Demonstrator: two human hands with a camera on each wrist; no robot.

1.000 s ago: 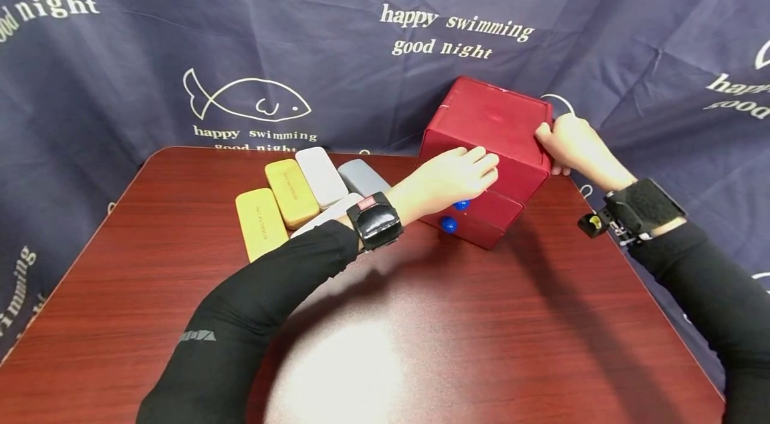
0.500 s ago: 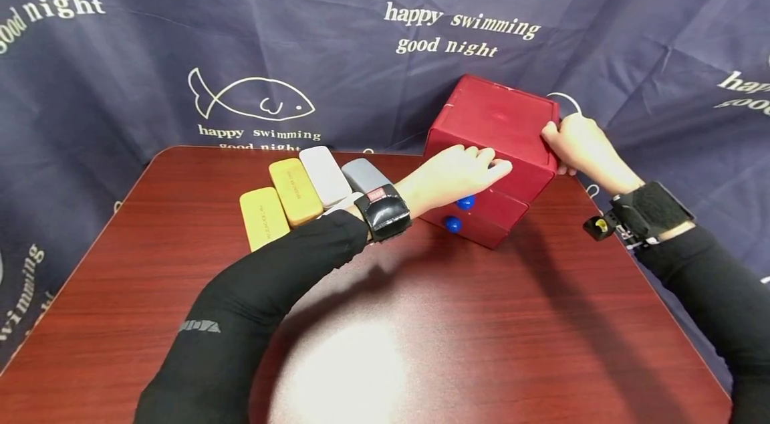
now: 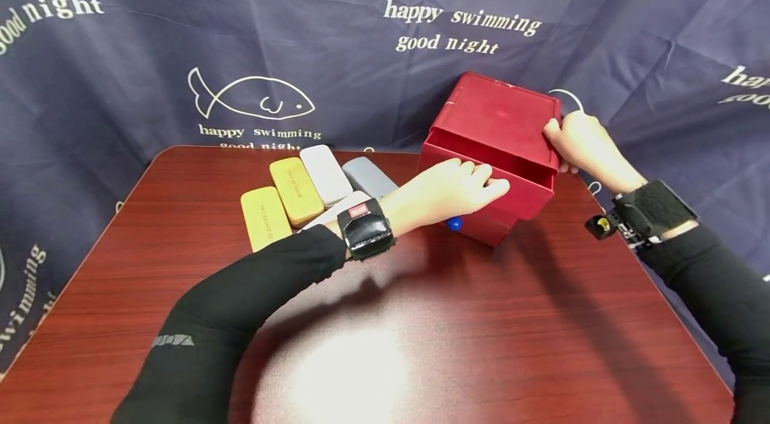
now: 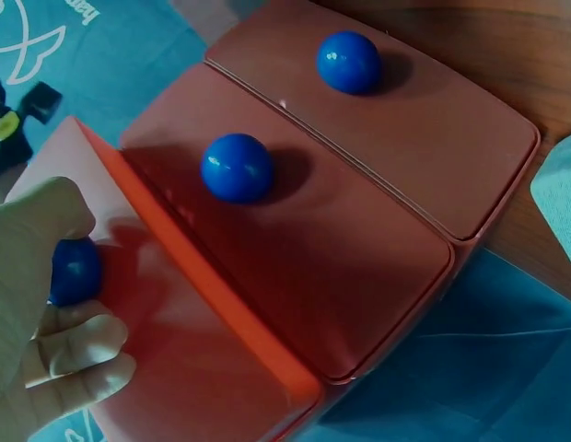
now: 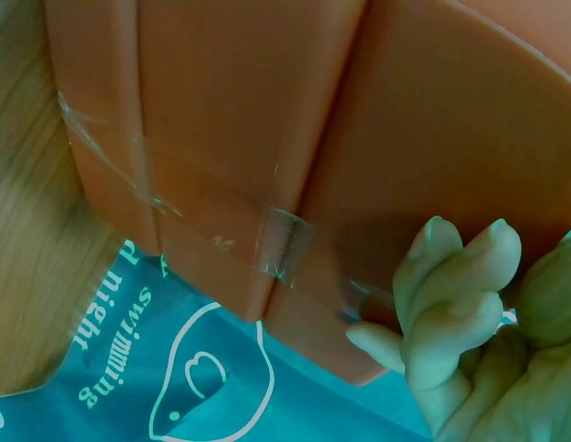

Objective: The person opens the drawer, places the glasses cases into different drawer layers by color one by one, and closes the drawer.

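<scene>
A red drawer cabinet (image 3: 502,110) with three stacked drawers stands at the back right of the table. Its top drawer (image 3: 529,195) is pulled partway out, leaving a dark gap under the lid. In the left wrist view, my left hand (image 4: 46,322) pinches that drawer's blue knob (image 4: 77,272), thumb on one side and fingers on the other. Two lower drawers with a middle knob (image 4: 238,168) and a bottom knob (image 4: 350,63) are closed. My right hand (image 3: 582,143) grips the cabinet's upper right edge, its fingers curled against the side wall in the right wrist view.
Left of the cabinet lie several oblong cases: a front yellow case (image 3: 265,218), another yellow case (image 3: 297,191), a white case (image 3: 325,174) and a grey case (image 3: 368,176); my left forearm partly covers another white one. A blue fish-print curtain (image 3: 361,43) hangs behind the table (image 3: 481,344).
The top drawer, closed before, has slid partway out toward me as my left hand moved back and down with its knob. My right hand keeps its grip on the cabinet.
</scene>
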